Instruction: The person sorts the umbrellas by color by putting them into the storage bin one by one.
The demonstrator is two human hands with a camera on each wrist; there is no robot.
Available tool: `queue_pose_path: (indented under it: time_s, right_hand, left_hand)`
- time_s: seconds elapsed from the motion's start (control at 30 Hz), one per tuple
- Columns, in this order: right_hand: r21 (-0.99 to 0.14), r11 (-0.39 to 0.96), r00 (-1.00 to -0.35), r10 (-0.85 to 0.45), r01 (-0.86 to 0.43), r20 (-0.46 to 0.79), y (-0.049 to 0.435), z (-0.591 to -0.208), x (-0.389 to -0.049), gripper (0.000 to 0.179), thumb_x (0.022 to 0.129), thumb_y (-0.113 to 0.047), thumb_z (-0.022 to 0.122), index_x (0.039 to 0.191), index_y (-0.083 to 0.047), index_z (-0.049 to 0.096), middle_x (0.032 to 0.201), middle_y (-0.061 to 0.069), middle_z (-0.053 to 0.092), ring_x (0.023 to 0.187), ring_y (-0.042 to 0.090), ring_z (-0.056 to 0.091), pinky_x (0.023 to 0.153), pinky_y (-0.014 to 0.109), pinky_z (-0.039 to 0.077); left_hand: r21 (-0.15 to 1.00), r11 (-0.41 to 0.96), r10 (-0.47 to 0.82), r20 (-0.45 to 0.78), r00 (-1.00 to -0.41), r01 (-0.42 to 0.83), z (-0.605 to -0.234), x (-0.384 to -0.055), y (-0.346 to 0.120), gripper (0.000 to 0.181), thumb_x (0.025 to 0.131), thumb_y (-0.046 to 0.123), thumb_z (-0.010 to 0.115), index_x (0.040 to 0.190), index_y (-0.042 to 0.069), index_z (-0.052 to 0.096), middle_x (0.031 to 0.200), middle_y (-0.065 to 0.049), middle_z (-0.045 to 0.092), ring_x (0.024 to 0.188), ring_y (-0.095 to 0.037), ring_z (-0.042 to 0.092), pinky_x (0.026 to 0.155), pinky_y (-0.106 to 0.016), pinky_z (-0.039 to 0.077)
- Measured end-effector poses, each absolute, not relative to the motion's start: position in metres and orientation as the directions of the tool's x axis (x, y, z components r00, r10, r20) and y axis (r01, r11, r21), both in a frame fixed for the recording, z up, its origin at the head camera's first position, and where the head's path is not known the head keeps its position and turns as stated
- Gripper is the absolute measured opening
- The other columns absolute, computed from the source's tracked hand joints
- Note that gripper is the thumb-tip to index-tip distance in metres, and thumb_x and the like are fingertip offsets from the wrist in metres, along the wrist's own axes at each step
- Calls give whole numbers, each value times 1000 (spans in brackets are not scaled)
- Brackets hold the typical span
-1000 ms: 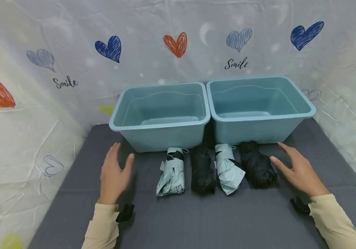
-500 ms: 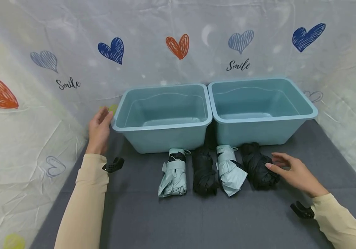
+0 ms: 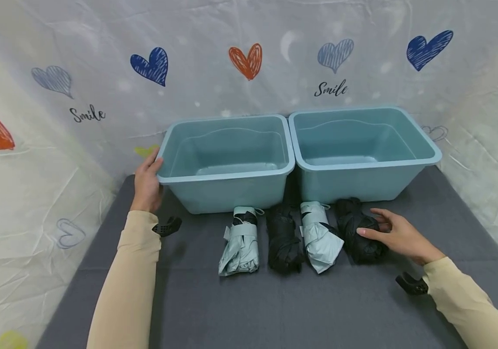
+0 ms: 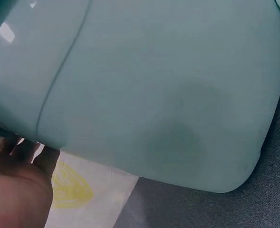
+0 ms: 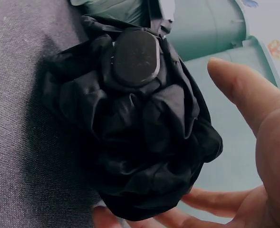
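Blue left tub (image 3: 227, 194) in head view, left hand (image 3: 146, 189) now on its rim (image 3: 227, 178), just beside it before; right hand (image 3: 399, 237) farther over the rightmost black umbrella (image 3: 350, 223) on the table (image 3: 275, 310). Left wrist: fingertips hidden, cannot tell about gripping. Right wrist: umbrella's flat end (image 5: 137, 57), unseen from above; thumb (image 5: 246, 90) and fingers (image 5: 216, 202) apart.

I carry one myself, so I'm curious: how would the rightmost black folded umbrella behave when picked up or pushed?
The black folded umbrella probably has a soft, shifting outside, since its fabric is loosely bunched. The hard-looking oval end cap hints at a stiffer core. Being rounded, it might roll if pushed.
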State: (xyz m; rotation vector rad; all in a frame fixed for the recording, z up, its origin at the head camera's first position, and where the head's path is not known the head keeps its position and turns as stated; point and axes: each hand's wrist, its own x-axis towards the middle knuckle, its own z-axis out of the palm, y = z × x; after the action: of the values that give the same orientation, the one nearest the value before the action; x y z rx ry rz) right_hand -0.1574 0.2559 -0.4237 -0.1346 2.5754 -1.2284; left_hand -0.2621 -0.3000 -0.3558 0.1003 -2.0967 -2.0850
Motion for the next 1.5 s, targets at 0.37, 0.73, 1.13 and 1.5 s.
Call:
queue_pose_path:
  time_s: [0.37, 0.73, 1.13, 1.5]
  right_hand:
    - [-849, 517, -878, -449, -106, -164, 264, -427, -179, 89, 91, -32, 79, 163, -28, 26, 168, 15, 12, 150, 49, 13, 108, 74, 20]
    - [-839, 520, -805, -560, -159, -195, 256, -429, -198, 95, 86, -35, 84, 162, -35, 27, 168, 12, 12, 152, 43, 8, 110, 70, 22]
    - [-852, 497, -785, -588, -164, -192, 253, -432, -202, 89, 86, -33, 84, 159, -30, 35, 166, 10, 20, 152, 39, 10, 112, 68, 21]
    - [-920, 376, -857, -503, -106, -107, 266, -445, -187, 89, 87, -20, 83, 161, -24, 35, 168, 12, 14, 152, 41, 5, 113, 62, 25]
  left_hand:
    - [990, -53, -170, 119, -978, 129, -351, -263, -298, 55, 112, 27, 39, 163, 17, 22, 170, -1, 13, 152, -21, 22, 121, -41, 22]
    - [987, -111, -181, 98, -978, 120, -352, -262, -293, 55, 112, 26, 40, 163, 18, 22, 170, 3, 12, 152, -19, 21, 121, -42, 21]
    - [985, -125, -184, 96, -978, 120, -353, -263, -293, 54, 112, 24, 39, 163, 18, 22, 170, 3, 11, 152, -17, 21, 121, -39, 21]
    - [986, -126, -207, 85, -975, 113, -358, -262, -292, 53, 112, 24, 39, 162, 19, 25, 169, 5, 12, 152, -14, 19, 121, -36, 21]
